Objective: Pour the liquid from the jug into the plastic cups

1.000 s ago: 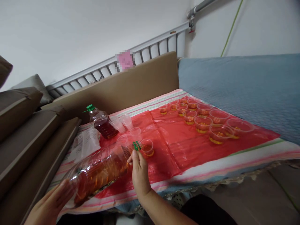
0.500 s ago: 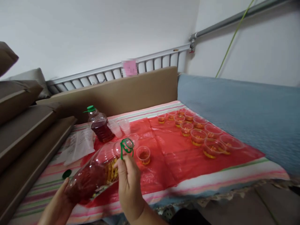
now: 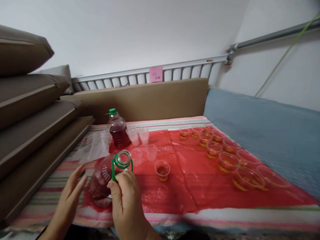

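Observation:
A large clear plastic bottle [image 3: 98, 185] stands tilted on the red plastic sheet, its uncapped mouth facing up. My right hand [image 3: 128, 201] is closed round the green carry handle at the bottle's neck. My left hand [image 3: 67, 200] is off the bottle, to its left, with fingers apart. Partly hidden behind those fingertips is a dark green cap [image 3: 83, 173]; I cannot tell whether they touch it. A small clear cup [image 3: 162, 170] with amber liquid stands right of the bottle. Two clear cups without visible liquid, one nearer me [image 3: 136, 156] and one behind [image 3: 151, 152], are beyond the neck.
A second bottle [image 3: 119, 135], green-capped and holding dark red liquid, stands at the back beside stacked cups [image 3: 143, 136]. Several filled cups [image 3: 228, 161] form rows on the right. A plastic bag [image 3: 98, 145] lies left; cushions [image 3: 37, 116] are piled there. Blue padding [image 3: 262, 126] borders the right.
The bottle has gone from lying slanted in both hands to nearly upright on the sheet. My left hand has let go of its base. The view has shifted left.

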`<state>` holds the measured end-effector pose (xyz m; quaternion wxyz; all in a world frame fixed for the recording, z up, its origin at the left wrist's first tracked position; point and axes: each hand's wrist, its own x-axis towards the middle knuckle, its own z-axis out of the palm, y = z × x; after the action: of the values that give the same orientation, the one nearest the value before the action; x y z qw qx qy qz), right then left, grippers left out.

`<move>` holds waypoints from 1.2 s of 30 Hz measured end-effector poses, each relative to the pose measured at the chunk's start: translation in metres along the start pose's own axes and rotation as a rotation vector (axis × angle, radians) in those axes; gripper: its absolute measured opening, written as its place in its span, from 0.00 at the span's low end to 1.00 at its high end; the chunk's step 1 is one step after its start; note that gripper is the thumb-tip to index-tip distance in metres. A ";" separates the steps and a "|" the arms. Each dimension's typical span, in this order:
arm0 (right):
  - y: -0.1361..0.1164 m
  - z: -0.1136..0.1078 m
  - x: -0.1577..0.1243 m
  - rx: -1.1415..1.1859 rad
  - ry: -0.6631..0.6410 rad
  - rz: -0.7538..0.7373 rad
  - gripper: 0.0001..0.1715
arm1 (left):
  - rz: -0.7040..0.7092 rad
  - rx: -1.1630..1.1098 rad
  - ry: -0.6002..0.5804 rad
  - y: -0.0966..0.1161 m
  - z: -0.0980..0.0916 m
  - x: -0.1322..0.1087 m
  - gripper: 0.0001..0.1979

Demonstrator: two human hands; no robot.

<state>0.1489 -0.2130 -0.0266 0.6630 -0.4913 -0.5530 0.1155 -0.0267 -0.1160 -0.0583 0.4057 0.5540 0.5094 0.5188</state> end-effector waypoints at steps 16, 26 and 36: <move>0.054 -0.075 0.026 -0.357 0.058 0.058 0.12 | 0.654 0.637 -0.097 -0.013 -0.032 0.026 0.41; 0.154 -0.103 -0.004 -0.738 -0.129 0.353 0.30 | 0.595 0.601 -0.084 -0.030 -0.040 0.036 0.43; 0.184 -0.125 0.004 -0.595 0.190 0.288 0.29 | 0.599 0.639 -0.012 -0.048 -0.043 0.044 0.40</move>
<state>0.3283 -0.1856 -0.1552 0.5161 -0.7446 -0.4232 -0.0049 -0.0788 -0.0691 -0.0924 0.0485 0.7780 0.4587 0.4265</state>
